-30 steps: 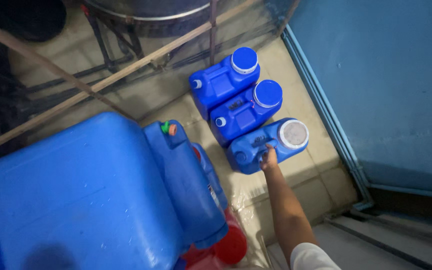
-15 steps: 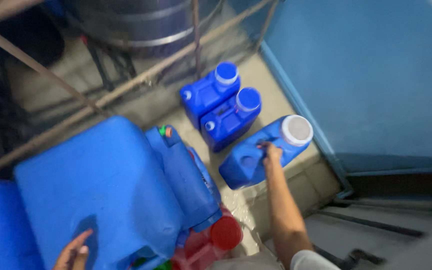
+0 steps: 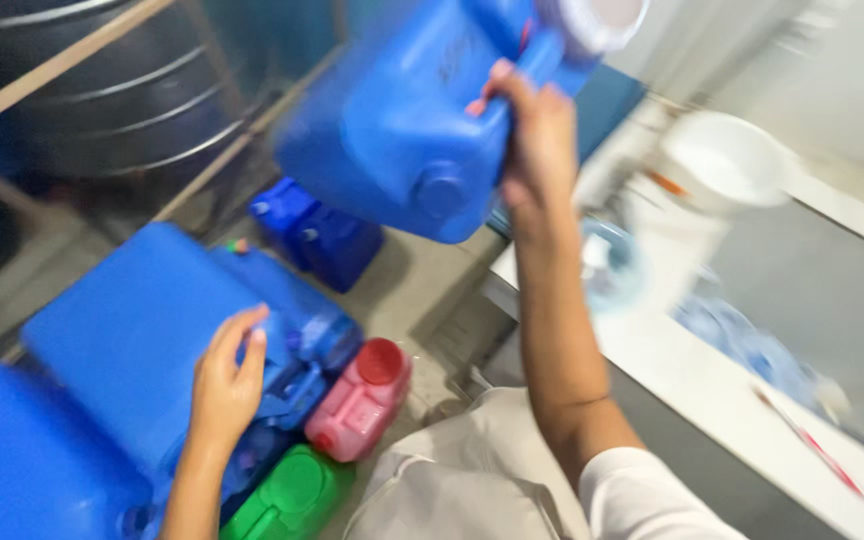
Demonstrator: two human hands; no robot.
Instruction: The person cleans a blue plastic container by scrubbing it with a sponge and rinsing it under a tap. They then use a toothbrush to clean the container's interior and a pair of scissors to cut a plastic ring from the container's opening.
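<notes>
The left hand [image 3: 224, 382] rests flat, fingers spread and holding nothing, on the big blue container [image 3: 142, 330] on the floor. Just right of it stand a green jug [image 3: 287, 497] and a red jug [image 3: 362, 398]. The right hand [image 3: 535, 128] has its grip closed on the handle of a blue jerrycan [image 3: 402, 130], lifted clear of the floor, tilted. Far right, a white bucket [image 3: 724, 160] sits on the tabletop [image 3: 742, 410].

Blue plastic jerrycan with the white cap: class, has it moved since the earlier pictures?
Yes. The blue plastic jerrycan with the white cap has gone up off the floor, gripped by the right hand, and now hangs above the two small blue jerrycans it stood beside.
</notes>
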